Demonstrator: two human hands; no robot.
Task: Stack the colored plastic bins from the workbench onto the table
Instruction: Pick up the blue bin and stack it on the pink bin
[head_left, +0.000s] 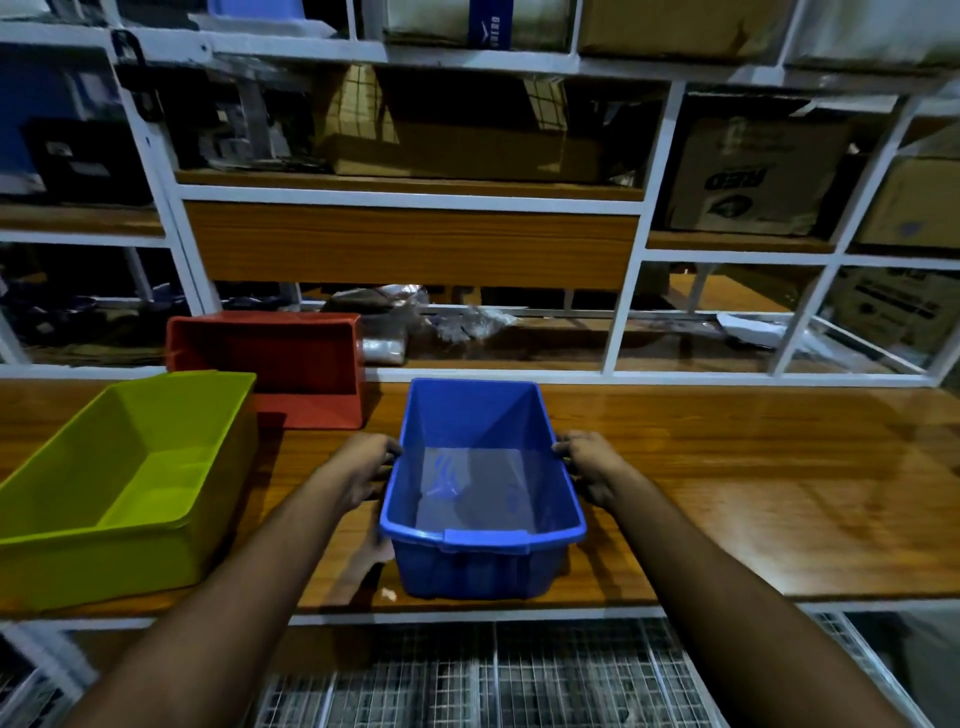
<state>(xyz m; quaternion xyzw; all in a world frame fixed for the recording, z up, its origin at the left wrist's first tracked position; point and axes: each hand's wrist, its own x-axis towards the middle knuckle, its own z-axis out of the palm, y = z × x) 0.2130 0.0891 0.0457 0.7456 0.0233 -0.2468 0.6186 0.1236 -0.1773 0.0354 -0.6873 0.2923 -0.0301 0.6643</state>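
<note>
A blue plastic bin (480, 488) sits upright near the front edge of the wooden workbench (727, 483), with nothing inside it. My left hand (366, 467) grips its left rim and my right hand (587, 467) grips its right rim. To the left stands a lime-green bin (124, 483), upright and holding nothing. Behind it a red bin (275, 364) lies tipped on its side, with its opening facing me.
A white-framed shelving unit (631, 291) rises behind the bench, holding cardboard boxes (753, 176) and plastic-wrapped items (384, 322). A wooden panel (410, 244) sits at mid height. Wire mesh (493, 675) lies below the bench's front edge.
</note>
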